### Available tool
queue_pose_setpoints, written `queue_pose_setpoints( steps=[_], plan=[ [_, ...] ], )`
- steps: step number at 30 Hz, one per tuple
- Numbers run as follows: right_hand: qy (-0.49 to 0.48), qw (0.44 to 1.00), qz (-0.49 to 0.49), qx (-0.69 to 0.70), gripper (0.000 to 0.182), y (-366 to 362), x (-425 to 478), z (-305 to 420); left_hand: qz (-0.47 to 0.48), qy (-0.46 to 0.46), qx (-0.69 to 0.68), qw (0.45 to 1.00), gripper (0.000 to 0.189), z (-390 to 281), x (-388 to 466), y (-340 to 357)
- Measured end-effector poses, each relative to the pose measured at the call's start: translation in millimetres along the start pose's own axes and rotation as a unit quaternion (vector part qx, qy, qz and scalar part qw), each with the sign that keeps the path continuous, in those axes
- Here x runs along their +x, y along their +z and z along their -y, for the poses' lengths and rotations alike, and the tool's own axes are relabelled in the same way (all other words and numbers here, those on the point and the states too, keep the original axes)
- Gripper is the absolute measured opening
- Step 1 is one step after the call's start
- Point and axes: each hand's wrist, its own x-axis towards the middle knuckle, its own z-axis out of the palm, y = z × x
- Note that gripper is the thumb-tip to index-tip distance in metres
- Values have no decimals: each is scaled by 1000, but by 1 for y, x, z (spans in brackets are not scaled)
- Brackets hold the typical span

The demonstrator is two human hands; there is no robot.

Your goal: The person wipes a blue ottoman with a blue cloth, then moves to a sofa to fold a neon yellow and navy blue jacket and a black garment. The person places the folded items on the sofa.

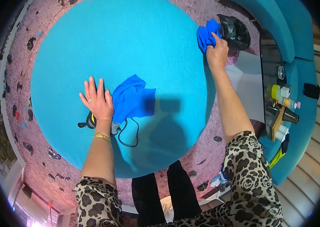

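A large round turquoise ottoman [114,42] fills the middle of the view. My left hand [99,100] lies spread on its top, fingers apart. Right beside the thumb is a crumpled blue cloth [130,98]. Partly under my left wrist sits a small black, grey and yellow item [91,120] that I cannot identify, with a black cord [137,133] looped next to it. Out at the ottoman's upper right edge, my right hand [218,54] grips a second blue cloth [207,34], bunched under the fingers.
Black plastic bag [236,32] near my right hand, on the pink carpet [199,150] with several dark scraps. White sheet [246,82] beside a dark glossy tabletop [270,54]. It holds a yellow tape roll [275,91], a bottle [287,102] and other items. A turquoise sofa [304,71] curves behind.
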Motion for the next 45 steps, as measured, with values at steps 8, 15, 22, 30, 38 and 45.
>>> queue_pose_setpoints(
  steps=[8, 15, 22, 30, 38, 45],
  plan=[
    [-41, 894, 311, 319, 25, -64, -278, 51, -6, -3, 12, 1000, 42, 4, -6, 1],
    [-226, 959, 166, 40, 31, -59, -180, 14, -31, 5, 34, 999, 41, 16, -7, 6],
    [-35, 998, -38, -21, 18, -14, -204, 39, -37, 31, 44, 998, 43, 12, 5, 10],
    [-174, 937, 244, 180, 32, -109, -381, 102, 36, 100, 26, 994, 42, -29, -9, -56],
    [184, 976, 92, 73, 33, -79, -227, 20, 287, 215, -74, 931, 52, -116, -207, -135],
    [42, 969, 171, 176, 36, -84, -418, 143, 352, 209, 23, 912, 57, -77, -228, -139]
  ],
)
